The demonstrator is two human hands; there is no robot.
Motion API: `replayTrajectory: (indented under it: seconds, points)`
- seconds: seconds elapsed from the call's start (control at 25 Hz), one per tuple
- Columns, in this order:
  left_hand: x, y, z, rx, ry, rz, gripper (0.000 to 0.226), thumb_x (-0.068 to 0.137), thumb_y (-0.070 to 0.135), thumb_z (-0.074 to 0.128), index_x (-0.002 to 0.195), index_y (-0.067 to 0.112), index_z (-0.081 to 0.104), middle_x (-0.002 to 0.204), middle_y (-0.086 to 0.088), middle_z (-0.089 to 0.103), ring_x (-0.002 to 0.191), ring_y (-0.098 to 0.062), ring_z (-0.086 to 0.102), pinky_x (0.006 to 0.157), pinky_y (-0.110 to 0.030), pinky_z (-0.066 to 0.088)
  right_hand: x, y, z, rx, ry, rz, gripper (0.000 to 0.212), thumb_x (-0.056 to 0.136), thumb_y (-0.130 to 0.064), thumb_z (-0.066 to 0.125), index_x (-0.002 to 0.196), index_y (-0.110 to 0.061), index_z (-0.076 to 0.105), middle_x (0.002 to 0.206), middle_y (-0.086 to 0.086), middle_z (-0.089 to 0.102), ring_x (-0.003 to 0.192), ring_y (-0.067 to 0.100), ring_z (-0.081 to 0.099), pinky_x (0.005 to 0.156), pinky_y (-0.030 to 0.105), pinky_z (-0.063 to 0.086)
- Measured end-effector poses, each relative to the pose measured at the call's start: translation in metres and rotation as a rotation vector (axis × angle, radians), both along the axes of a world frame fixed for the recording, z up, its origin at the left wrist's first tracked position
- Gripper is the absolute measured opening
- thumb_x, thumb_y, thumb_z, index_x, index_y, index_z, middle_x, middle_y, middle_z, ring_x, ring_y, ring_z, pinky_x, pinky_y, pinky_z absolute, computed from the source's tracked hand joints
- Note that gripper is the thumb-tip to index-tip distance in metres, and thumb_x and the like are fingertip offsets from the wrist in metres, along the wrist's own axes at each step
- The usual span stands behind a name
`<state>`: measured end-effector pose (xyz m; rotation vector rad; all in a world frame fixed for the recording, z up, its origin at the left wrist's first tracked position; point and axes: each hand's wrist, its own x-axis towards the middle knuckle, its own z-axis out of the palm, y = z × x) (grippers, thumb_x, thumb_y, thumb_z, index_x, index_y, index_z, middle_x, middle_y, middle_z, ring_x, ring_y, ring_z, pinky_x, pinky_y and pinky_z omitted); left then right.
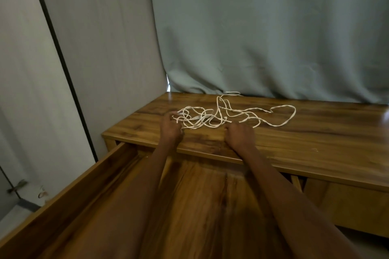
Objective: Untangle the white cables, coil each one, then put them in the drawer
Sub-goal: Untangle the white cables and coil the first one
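Note:
A tangle of white cables (223,115) lies on the wooden desk top (315,134), with loose loops trailing right and back toward the curtain. My left hand (171,127) is at the tangle's left end, fingers curled, and pinches a cable end there. My right hand (240,135) rests on the desk at the near edge of the tangle with its fingers curled under. A strand runs behind its knuckles, and whether it holds that strand is hidden. The drawer (84,187) stands pulled open below my forearms, with nothing visible inside.
A grey-green curtain (263,38) hangs right behind the desk. A pale wall panel with a dark strip (63,69) closes off the left side. A second drawer front (347,206) sits shut at the right.

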<state>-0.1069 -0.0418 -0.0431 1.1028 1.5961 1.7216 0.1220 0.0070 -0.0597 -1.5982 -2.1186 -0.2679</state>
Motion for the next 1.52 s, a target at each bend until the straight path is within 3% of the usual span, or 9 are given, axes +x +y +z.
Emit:
replayTrajectory:
  seconds: [0.08, 0.16, 0.36, 0.52, 0.68, 0.92, 1.08, 1.28, 1.52]
  points:
    - [-0.004, 0.005, 0.008, -0.058, -0.352, -0.136, 0.047, 0.083, -0.019, 0.04, 0.122, 0.001, 0.057, 0.078, -0.008, 0.062, 0.056, -0.016, 0.053, 0.04, -0.024, 0.044, 0.003, -0.001, 0.001, 0.084, 0.051, 0.022, 0.03, 0.093, -0.029, 0.049, 0.109, -0.022, 0.073, 0.111, 0.006, 0.073, 0.1, 0.033, 0.067, 0.084, 0.039, 0.051]
    - [-0.006, 0.001, 0.014, -0.055, -0.472, -0.261, 0.05, 0.079, -0.024, 0.038, 0.121, -0.003, 0.057, 0.087, -0.01, 0.068, 0.067, -0.017, 0.06, 0.044, -0.023, 0.047, 0.007, -0.005, 0.002, 0.093, 0.145, 0.085, 0.033, 0.095, -0.027, 0.049, 0.121, -0.019, 0.068, 0.123, 0.007, 0.068, 0.105, 0.035, 0.066, 0.084, 0.039, 0.051]
    - [0.014, -0.034, 0.031, 0.0, -0.178, -0.412, 0.052, 0.076, -0.024, 0.038, 0.11, 0.007, 0.063, 0.084, -0.007, 0.076, 0.082, -0.016, 0.072, 0.06, -0.02, 0.046, 0.01, -0.017, 0.006, 0.105, 0.341, 0.26, 0.062, 0.096, -0.033, 0.059, 0.154, -0.021, 0.04, 0.159, 0.006, 0.04, 0.141, 0.027, 0.043, 0.108, 0.042, 0.042]
    - [0.031, -0.05, 0.043, 0.045, -0.007, -0.563, 0.035, 0.076, -0.018, 0.039, 0.094, 0.004, 0.06, 0.077, -0.013, 0.072, 0.078, -0.022, 0.069, 0.076, -0.03, 0.05, 0.009, -0.031, 0.013, 0.166, 0.126, 0.45, 0.046, 0.1, -0.05, 0.042, 0.132, -0.029, 0.066, 0.147, 0.0, 0.057, 0.145, 0.026, 0.037, 0.116, 0.046, 0.031]
    - [0.045, -0.06, 0.045, 0.04, 0.058, -0.599, 0.032, 0.072, -0.017, 0.033, 0.076, 0.01, 0.05, 0.064, -0.012, 0.063, 0.055, -0.02, 0.055, 0.057, -0.029, 0.039, 0.028, -0.041, 0.016, 0.036, -0.001, 0.498, 0.041, 0.1, -0.048, 0.049, 0.125, -0.023, 0.069, 0.138, 0.002, 0.063, 0.134, 0.025, 0.05, 0.106, 0.041, 0.039]
    - [0.05, -0.078, 0.03, -0.058, 0.063, -0.554, 0.02, 0.084, 0.0, 0.041, 0.085, 0.009, 0.059, 0.058, -0.008, 0.051, 0.035, -0.011, 0.029, 0.04, -0.022, 0.019, 0.079, -0.032, 0.005, -0.151, 0.079, 0.12, 0.062, 0.099, -0.03, 0.051, 0.157, -0.023, 0.029, 0.161, 0.009, 0.036, 0.137, 0.033, 0.046, 0.105, 0.044, 0.043]
    - [0.049, -0.085, 0.022, -0.125, 0.117, -0.439, 0.046, 0.102, 0.048, 0.044, 0.093, 0.009, 0.068, 0.056, -0.003, 0.052, 0.039, -0.011, 0.037, 0.042, -0.022, 0.024, 0.083, -0.025, 0.004, -0.186, 0.092, 0.131, 0.041, 0.1, -0.034, 0.048, 0.136, -0.016, 0.054, 0.143, 0.01, 0.054, 0.127, 0.033, 0.054, 0.099, 0.042, 0.046]
    - [0.038, -0.088, 0.014, -0.075, 0.04, -0.435, 0.043, 0.105, 0.039, 0.041, 0.093, 0.007, 0.067, 0.059, -0.006, 0.054, 0.041, -0.014, 0.038, 0.043, -0.025, 0.028, 0.05, -0.033, 0.014, -0.062, 0.237, 0.231, 0.034, 0.1, -0.039, 0.053, 0.128, -0.023, 0.065, 0.125, 0.006, 0.068, 0.115, 0.029, 0.062, 0.086, 0.037, 0.047]
    - [0.024, -0.082, 0.009, -0.025, -0.057, -0.385, 0.042, 0.105, 0.04, 0.04, 0.095, 0.009, 0.066, 0.061, -0.005, 0.057, 0.048, -0.017, 0.048, 0.045, -0.026, 0.036, 0.006, -0.009, 0.025, -0.335, 0.604, 0.203, 0.017, 0.093, -0.041, 0.063, 0.091, -0.029, 0.074, 0.101, 0.001, 0.075, 0.095, 0.021, 0.067, 0.077, 0.031, 0.045]
